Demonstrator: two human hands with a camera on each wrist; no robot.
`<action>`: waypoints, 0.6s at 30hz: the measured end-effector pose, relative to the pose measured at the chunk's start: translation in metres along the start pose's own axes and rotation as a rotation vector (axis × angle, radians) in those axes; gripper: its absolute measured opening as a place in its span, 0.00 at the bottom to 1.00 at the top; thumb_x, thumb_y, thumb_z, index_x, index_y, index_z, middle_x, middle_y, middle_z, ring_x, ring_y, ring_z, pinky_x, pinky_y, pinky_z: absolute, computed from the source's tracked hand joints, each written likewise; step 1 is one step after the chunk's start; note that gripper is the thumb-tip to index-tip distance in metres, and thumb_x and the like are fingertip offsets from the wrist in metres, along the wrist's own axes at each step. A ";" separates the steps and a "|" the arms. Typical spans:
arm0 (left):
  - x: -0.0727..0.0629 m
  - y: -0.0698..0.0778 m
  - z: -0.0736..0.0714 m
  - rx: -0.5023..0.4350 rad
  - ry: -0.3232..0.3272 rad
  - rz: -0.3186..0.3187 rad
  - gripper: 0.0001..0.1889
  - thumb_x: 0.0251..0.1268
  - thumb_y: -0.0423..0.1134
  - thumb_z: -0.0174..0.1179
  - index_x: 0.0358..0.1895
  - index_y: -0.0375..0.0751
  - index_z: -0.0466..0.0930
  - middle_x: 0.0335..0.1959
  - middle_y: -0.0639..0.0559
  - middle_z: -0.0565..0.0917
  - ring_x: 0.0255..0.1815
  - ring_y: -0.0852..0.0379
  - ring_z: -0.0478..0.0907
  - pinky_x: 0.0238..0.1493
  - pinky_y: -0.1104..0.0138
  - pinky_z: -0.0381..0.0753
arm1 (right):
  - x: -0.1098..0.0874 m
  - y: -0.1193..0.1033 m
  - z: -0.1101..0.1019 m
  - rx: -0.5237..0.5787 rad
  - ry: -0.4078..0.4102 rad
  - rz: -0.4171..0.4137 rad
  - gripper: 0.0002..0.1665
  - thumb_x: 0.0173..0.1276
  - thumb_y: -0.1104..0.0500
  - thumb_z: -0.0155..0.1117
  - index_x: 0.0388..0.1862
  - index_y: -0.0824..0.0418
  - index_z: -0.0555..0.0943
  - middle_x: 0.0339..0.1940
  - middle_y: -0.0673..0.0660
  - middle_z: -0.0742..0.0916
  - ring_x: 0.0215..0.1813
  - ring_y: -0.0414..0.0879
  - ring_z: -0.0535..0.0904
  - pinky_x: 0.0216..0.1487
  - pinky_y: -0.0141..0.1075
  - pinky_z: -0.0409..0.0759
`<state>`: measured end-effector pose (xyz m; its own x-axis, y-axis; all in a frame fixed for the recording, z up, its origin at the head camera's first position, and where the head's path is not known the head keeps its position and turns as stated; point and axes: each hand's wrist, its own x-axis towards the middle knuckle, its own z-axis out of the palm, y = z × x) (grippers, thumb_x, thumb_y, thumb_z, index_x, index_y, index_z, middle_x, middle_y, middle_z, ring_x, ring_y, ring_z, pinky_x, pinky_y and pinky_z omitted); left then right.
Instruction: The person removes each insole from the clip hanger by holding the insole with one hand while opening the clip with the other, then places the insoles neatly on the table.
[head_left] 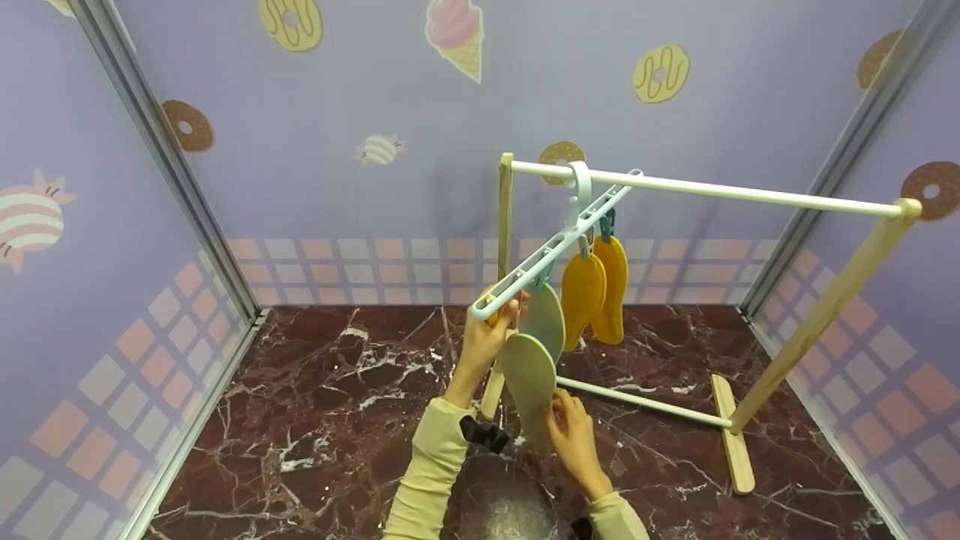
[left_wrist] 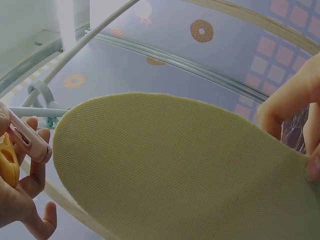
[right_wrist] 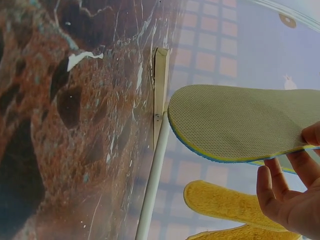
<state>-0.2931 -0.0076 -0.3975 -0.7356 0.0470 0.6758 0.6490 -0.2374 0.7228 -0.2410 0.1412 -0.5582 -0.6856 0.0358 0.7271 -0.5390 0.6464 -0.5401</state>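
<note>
A pale insole with a mesh face stands upright below the near end of the light blue hanger. My right hand pinches it by its edge; the right wrist view shows a yellow and blue rim. At the hanger's near end my left hand holds a pale pink clip, close to the insole's rounded end but apart from it. Beside that hand is a yellow clip. A second pale insole hangs from a green clip. Farther along hang two fuzzy yellow insoles.
The hanger hooks over the white rail of a rack with wooden posts. A lower white bar joins its wooden feet. Dark red marbled surface lies beneath, with patterned walls around.
</note>
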 end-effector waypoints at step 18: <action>-0.004 0.001 -0.002 -0.028 0.048 -0.119 0.19 0.60 0.31 0.52 0.49 0.17 0.68 0.41 0.20 0.75 0.35 0.57 0.81 0.44 0.66 0.79 | -0.005 0.003 -0.005 0.039 0.001 0.014 0.15 0.55 0.71 0.60 0.41 0.61 0.75 0.26 0.57 0.81 0.29 0.49 0.81 0.28 0.39 0.79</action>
<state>-0.2905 -0.0101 -0.3997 -0.8159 0.0305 0.5774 0.5514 -0.2600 0.7927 -0.2371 0.1471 -0.5613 -0.6927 0.0452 0.7198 -0.5482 0.6156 -0.5661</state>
